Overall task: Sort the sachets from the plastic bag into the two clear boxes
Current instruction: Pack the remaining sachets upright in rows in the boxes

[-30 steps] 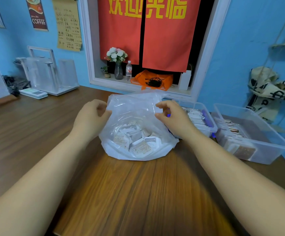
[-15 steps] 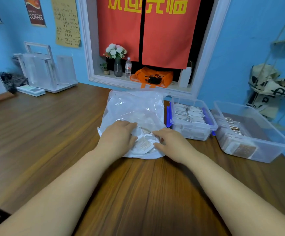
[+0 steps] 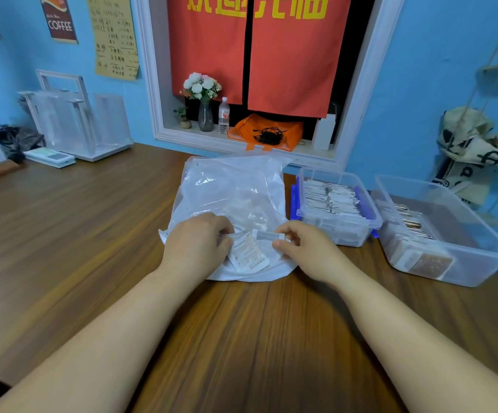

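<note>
The small sachet [image 3: 267,235] could slip and fall among the others, since only its right end is held and the film around it looks slick. It could also end up in the wrong box, because its blurred face gives little to sort by. Loose folds of the plastic bag [image 3: 233,189] could drag along when it is lifted.

This sachet lies just below the frame's centre. The right hand [image 3: 307,250] pinches it between thumb and forefinger, and most of its length juts left, clear of the fingers. Just below it the larger printed sachet [image 3: 249,256] lies tilted on the near edge of the bag. Its left edge is at the curled fingers of the left hand [image 3: 195,247], but I cannot tell whether that hand grasps it or only bunches the film.

The bag lies flat on the wooden table [image 3: 93,234]. At centre right, beside it, the near box [image 3: 349,235] holds pale sachets. Further right, the far box [image 3: 477,275] holds brown ones.
</note>
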A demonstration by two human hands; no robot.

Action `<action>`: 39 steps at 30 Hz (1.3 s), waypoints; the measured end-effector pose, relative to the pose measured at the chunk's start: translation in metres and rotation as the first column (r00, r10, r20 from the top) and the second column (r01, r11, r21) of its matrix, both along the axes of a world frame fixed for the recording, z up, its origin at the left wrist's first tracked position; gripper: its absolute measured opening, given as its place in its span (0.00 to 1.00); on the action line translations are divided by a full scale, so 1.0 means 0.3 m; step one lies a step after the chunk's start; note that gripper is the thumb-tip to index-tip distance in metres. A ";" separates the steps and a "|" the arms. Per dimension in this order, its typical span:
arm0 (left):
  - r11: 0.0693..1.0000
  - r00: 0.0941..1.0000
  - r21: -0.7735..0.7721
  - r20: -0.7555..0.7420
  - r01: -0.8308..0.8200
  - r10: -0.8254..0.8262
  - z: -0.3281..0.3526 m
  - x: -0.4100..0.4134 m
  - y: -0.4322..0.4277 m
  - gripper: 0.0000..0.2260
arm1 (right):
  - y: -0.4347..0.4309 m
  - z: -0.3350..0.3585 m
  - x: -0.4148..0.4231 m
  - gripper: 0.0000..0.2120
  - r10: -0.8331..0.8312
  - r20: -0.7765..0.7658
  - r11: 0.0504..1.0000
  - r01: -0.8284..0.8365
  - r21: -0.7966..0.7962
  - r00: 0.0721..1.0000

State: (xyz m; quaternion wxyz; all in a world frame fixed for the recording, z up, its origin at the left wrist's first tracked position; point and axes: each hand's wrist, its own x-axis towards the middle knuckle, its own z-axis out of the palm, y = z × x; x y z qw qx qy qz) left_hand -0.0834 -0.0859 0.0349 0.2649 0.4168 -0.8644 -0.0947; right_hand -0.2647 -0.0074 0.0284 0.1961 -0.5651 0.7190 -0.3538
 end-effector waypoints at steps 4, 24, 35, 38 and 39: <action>0.998 0.991 0.052 -0.122 -0.044 0.050 0.010 0.003 0.006 0.04 | -0.002 0.004 -0.011 0.05 -0.064 0.201 0.993 0.082 -0.085 0.978; 0.951 0.743 0.296 -0.655 0.088 0.135 0.024 -0.001 -0.012 0.01 | 0.001 -0.014 0.083 0.06 0.115 0.362 0.993 -0.119 -0.011 0.925; 0.959 0.434 0.272 -0.876 0.085 0.210 0.044 0.027 -0.026 0.03 | -0.003 -0.012 0.072 0.05 -0.018 0.324 1.000 0.016 0.008 0.946; 0.970 0.350 0.228 -0.919 0.087 0.184 0.058 0.028 -0.019 0.05 | -0.004 -0.001 0.069 0.03 -0.003 0.379 0.997 0.030 -0.067 0.925; 0.969 0.329 0.226 -0.927 0.097 0.183 0.062 0.027 -0.015 0.06 | -0.005 0.000 0.067 0.04 -0.001 0.393 0.996 0.037 -0.084 0.920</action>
